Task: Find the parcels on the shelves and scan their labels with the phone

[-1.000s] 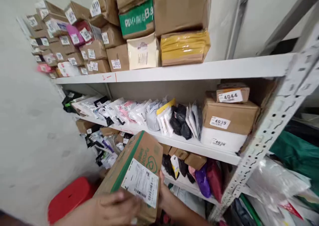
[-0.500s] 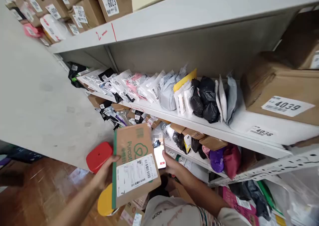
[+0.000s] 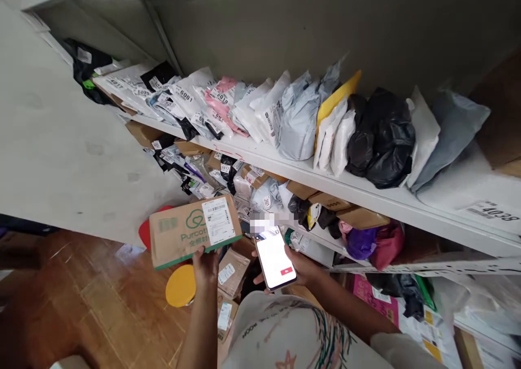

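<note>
Brown cardboard, with a green edge and a white label, is what the left hand (image 3: 205, 263) grips now: the box (image 3: 194, 230) is held from below, flat and turned so that its long side runs from 9 to 3 o'clock. Half a second ago it stood more upright, with the label facing the camera lower down. The right hand (image 3: 299, 266) is closed around a phone (image 3: 275, 258), whose white screen now shows fully just at 3 o'clock of the box; before, the box covered most of it. The view has also dropped, so the upper shelf with numbered cartons is gone from sight. I judge that label and screen are being brought side by side for comparing or scanning.

The top of the phone screen is blurred and its text is too small to read. The label's print I cannot read either. The box hides part of a red lid (image 3: 144, 232) on the floor, near a yellow disc (image 3: 180, 286). The mailer bags (image 3: 301, 119) on the shelf (image 3: 391, 198) overlap each other at 12 o'clock.
</note>
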Motion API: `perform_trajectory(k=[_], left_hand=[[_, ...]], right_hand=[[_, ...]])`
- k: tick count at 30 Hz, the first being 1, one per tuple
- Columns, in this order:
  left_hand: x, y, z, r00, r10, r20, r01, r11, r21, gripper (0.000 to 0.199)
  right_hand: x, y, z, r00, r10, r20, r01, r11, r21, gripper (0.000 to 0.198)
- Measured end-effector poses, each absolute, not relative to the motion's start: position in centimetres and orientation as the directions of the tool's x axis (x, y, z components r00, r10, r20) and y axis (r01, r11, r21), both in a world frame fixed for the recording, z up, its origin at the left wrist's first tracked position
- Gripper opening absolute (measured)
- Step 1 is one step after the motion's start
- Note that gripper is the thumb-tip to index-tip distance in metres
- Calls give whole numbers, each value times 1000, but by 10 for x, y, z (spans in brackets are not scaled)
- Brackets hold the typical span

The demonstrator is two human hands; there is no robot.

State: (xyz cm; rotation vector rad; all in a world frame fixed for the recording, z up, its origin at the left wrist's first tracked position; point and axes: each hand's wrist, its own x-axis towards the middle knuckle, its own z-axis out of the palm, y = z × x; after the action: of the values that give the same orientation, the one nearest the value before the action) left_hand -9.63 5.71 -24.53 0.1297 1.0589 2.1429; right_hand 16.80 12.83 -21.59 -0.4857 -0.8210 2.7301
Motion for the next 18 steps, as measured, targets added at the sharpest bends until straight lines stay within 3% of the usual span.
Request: perform_trajectory(k=[5,11,14,18], left_hand=[[-87,82,-262,-693,696,-188,-605,-420,677,58],[-75,105,-251,-667,710,-226,-652,-410,637,49],[-73,102,-244,-512,804,-304,-752,-248,611,40],[-78,92,-238,-118,874,-472,-821,181,541,45]], right_hand=[[145,118,-203,-850,465,-247,-272,-789,-551,92],[118,103,-200,-725,603,-332,-267,-691,-671,81],[104,104,-192,-780,565,-271,-313,-726,-613,83],[89,112,-165,-836,524,-164,-376,-765,-524,71]])
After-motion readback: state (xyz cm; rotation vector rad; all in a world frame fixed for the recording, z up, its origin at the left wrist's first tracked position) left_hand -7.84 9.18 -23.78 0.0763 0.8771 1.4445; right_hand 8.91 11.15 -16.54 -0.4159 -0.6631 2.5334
